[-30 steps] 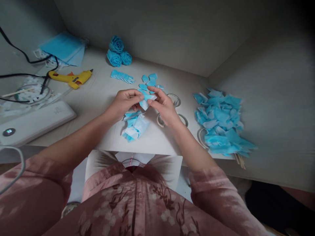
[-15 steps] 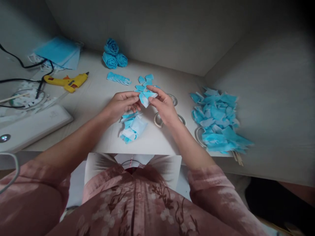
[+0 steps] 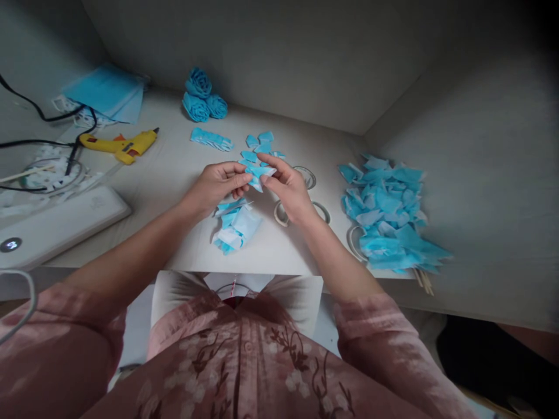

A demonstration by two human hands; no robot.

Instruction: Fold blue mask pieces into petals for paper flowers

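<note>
Between my two hands is a small blue-and-white fabric piece (image 3: 258, 177), its lower end coming to a point. My left hand (image 3: 222, 185) pinches its left edge between thumb and fingers. Thumb and index finger of my right hand (image 3: 289, 187) grip the other side. Just beyond the hands lie several small cut blue pieces (image 3: 263, 142). Below my left hand sits a loose heap of blue and white scraps (image 3: 234, 230), with a thin metal blade-like thing partly showing on it. A roll of tape (image 3: 322, 212) lies partly hidden under my right wrist.
Three blue fabric roses (image 3: 198, 107) stand at the back, near a folded blue strip (image 3: 212, 139). At left are a yellow glue gun (image 3: 135, 146), flat blue face masks (image 3: 105, 93) and a white power bank (image 3: 70, 224). A large blue scrap pile (image 3: 384, 198) lies right, above wooden sticks (image 3: 423, 282).
The fabric piece has been folded or turned in my fingers and now looks narrower. Both hands stay in nearly the same place, my right fingers shifted slightly left.
</note>
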